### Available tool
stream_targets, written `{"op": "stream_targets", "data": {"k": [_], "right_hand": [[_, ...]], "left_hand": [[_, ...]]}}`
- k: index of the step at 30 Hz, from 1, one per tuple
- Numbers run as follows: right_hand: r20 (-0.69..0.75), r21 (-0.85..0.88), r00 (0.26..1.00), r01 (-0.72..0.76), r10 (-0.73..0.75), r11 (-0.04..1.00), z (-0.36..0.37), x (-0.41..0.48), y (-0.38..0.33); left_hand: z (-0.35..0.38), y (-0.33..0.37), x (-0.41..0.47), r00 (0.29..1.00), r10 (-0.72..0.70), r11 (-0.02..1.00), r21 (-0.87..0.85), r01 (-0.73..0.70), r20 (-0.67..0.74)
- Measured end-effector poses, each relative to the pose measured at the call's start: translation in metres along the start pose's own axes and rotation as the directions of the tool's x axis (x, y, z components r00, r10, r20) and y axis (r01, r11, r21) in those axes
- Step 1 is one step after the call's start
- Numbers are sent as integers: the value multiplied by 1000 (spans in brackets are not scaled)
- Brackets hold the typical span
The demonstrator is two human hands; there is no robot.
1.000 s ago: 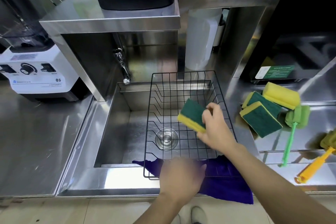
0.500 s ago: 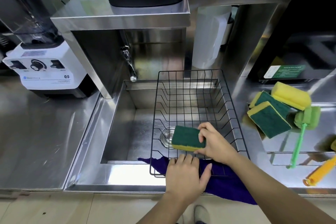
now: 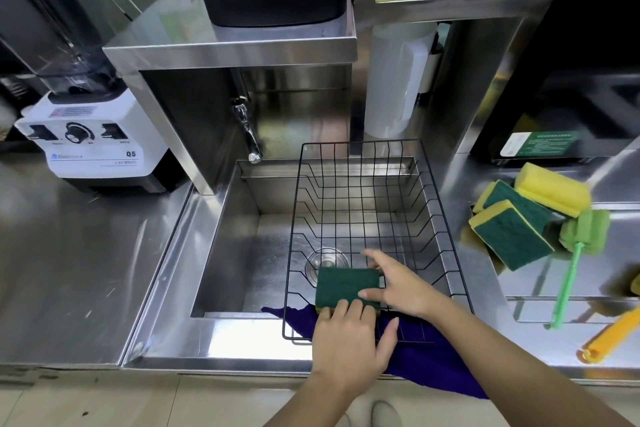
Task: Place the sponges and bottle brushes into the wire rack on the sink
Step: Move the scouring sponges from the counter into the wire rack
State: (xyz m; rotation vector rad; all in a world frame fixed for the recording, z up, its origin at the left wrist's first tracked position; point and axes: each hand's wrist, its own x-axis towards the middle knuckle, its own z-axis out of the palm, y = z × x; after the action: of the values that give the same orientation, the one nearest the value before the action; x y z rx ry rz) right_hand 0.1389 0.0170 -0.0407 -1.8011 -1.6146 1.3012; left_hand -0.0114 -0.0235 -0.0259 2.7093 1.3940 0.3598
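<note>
A black wire rack [image 3: 360, 144] spans the right part of the sink [image 3: 239, 253]. A green-topped yellow sponge [image 3: 341, 284] lies in the rack's near left corner. My right hand [image 3: 405, 288] grips the sponge's right end, thumb on top and fingers behind it. My left hand [image 3: 349, 340] lies flat over the rack's front rim, fingertips against the sponge's near edge. On the right counter lie two green-and-yellow sponges [image 3: 512, 236], a yellow sponge [image 3: 554, 189], a green bottle brush [image 3: 571, 267] and an orange-handled brush [image 3: 613, 333].
A purple cloth [image 3: 433, 357] lies under the rack's front edge and hangs over the counter lip. A faucet [image 3: 247, 128] sticks out above the sink's far left corner. A blender [image 3: 93, 135] stands at the left, and a white jug [image 3: 394, 80] behind the rack.
My right hand has brought the sponge from above the rack down into its near left corner. My left hand has stayed on the front rim, fingertips now touching the sponge.
</note>
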Motion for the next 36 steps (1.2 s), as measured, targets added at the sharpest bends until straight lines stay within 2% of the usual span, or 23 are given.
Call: {"op": "stream_targets", "data": {"k": [2, 8, 9, 11, 13, 15, 17, 19, 21, 23, 25, 27, 30, 33, 35, 36], "right_hand": [[6, -26, 999, -35, 35, 999, 2, 1, -1], [112, -161, 993, -20, 39, 987, -11, -6, -13], [61, -192, 998, 5, 7, 981, -16, -9, -16], [-161, -244, 982, 62, -103, 968, -29, -15, -22], [-449, -290, 871, 69, -200, 954, -46, -22, -24], [-690, -326, 685, -3, -235, 945, -67, -27, -20], [-840, -289, 511, -137, -182, 948, -89, -32, -8], [-910, -165, 412, -263, -44, 950, -107, -37, 8], [-906, -35, 402, -385, 134, 922, -120, -42, 28], [-855, 12, 442, -503, 270, 864, -127, -47, 50], [-788, 15, 498, -573, 363, 819, -131, -52, 67], [-744, 47, 517, -590, 422, 806, -131, -55, 77], [-790, 74, 484, -535, 377, 842, -130, -57, 78], [-865, 181, 422, -246, 273, 952, -136, -57, 60], [-908, 194, 365, -73, 207, 978, -144, -55, 39], [-913, 187, 370, 9, 170, 982, -148, -52, 27]], "left_hand": [[0, 1, 0, 1000, 5, 1000, 4, -5, -1], [3, 6, 4, 997, 83, 996, 13, -83, -5], [2, 9, 5, 995, 104, 995, 11, -104, -10], [3, 18, 9, 990, 140, 990, -6, -140, -28], [4, 25, 12, 987, 160, 987, -2, -160, -35], [5, 28, 15, 984, 176, 984, 31, -176, -22], [5, 29, 18, 984, 180, 982, 48, -180, 4], [3, 30, 20, 985, 170, 985, 34, -170, 28], [3, 32, 22, 986, 160, 987, 17, -161, 39], [3, 32, 24, 986, 159, 987, 9, -160, 40], [4, 32, 24, 986, 163, 986, 8, -164, 35], [6, 32, 24, 986, 165, 986, 7, -166, 34], [8, 31, 24, 985, 173, 985, 9, -173, 28], [8, 30, 23, 986, 167, 986, -10, -167, 25], [7, 29, 23, 986, 165, 986, -22, -165, 14], [7, 29, 23, 986, 169, 985, -25, -169, 8]]}}
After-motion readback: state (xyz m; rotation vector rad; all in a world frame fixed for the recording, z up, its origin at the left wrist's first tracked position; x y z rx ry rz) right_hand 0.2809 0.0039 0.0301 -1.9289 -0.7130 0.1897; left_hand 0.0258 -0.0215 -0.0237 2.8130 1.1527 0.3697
